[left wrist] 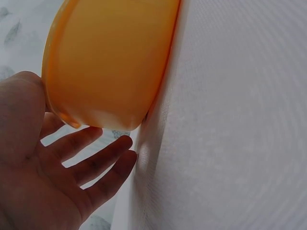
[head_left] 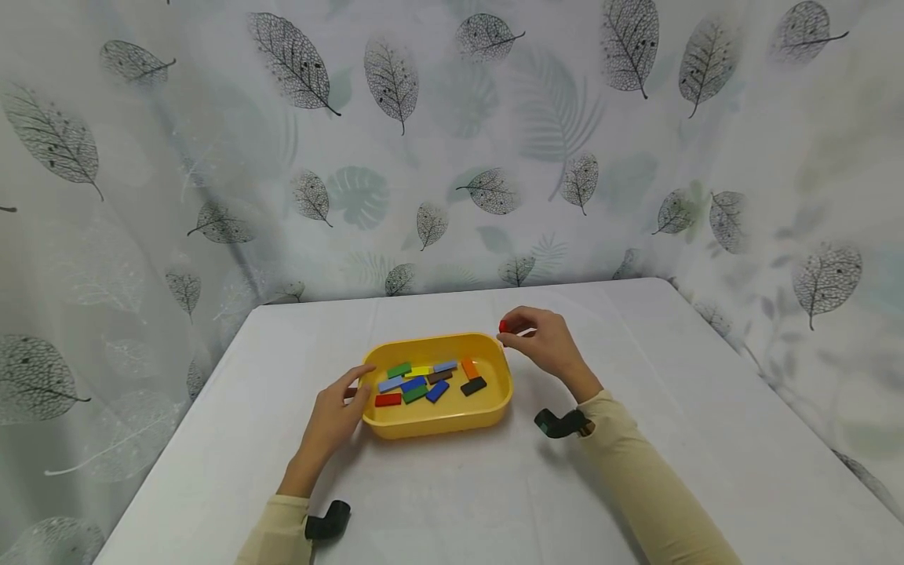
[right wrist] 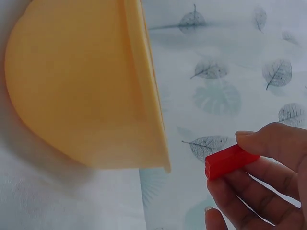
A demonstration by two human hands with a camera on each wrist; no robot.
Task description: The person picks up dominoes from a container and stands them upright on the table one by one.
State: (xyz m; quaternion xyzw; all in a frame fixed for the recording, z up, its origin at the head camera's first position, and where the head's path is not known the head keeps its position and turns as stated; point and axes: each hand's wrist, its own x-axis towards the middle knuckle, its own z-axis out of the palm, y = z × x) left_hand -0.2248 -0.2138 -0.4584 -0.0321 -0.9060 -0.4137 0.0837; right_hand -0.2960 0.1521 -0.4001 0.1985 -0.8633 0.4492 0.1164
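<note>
A yellow plastic tray [head_left: 438,426] rests on the white table, holding several small coloured blocks, among them a red block [head_left: 388,400] and a black block [head_left: 473,386]. My left hand [head_left: 333,412] holds its left end, thumb and index finger over the rim. In the left wrist view the other fingers [left wrist: 103,160] of that hand spread along the outside of the wall. Just past the tray's far right corner, my right hand [head_left: 542,341] pinches another red block [right wrist: 230,162] between thumb and fingertips. That block is raised above the table, outside the rim.
White cloth covers the table [head_left: 452,502]. Leaf-patterned curtains [head_left: 438,157] hang behind it and along both sides. A dark wrist-worn camera [head_left: 328,520] sits at the left cuff, with a similar camera [head_left: 558,424] at the right.
</note>
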